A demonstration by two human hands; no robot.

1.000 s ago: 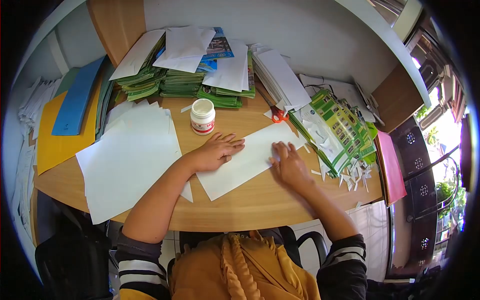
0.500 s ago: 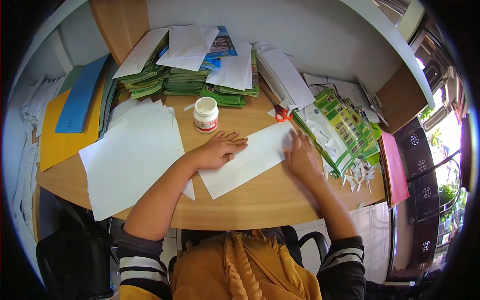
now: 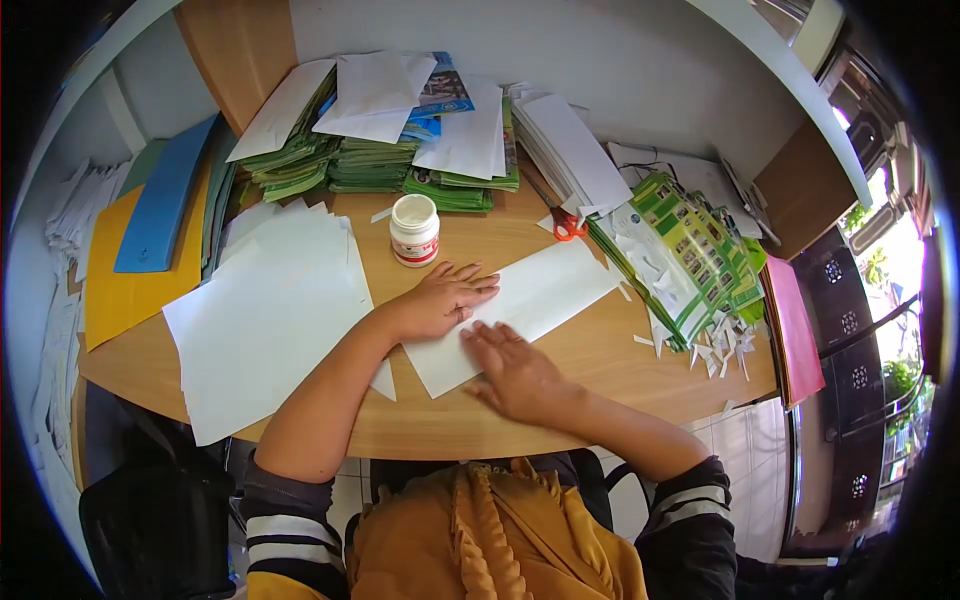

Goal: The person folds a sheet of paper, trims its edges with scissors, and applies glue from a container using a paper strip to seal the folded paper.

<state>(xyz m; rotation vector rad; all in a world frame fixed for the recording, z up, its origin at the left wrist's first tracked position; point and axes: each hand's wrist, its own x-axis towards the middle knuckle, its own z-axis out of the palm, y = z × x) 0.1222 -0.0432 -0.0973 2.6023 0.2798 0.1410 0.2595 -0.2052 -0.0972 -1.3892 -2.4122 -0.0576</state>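
A long white folded paper [image 3: 560,290] lies slanted on the wooden desk. My left hand [image 3: 445,300] rests on its upper left part, fingers spread flat. Close by, my right hand [image 3: 515,375] is over the paper's lower edge, slightly blurred, its fingers extended and holding nothing. Just beyond my left hand stands an open white jar [image 3: 414,232] with a red and white label. Large white sheets [image 3: 270,310] are stacked to the left of my left forearm. Orange-handled scissors [image 3: 569,225] lie past the far right end of the folded paper.
Green booklet stacks [image 3: 370,165] topped with white envelopes stand at the back. A blue folder [image 3: 165,205] and a yellow one [image 3: 140,290] are at the left. Green printed sheets [image 3: 690,250], paper scraps [image 3: 722,345] and a pink folder [image 3: 793,330] lie at the right.
My right hand went first toward the paper's far right end, then swept back left and nearer to me, beside my left hand. My left hand has stayed on the paper.
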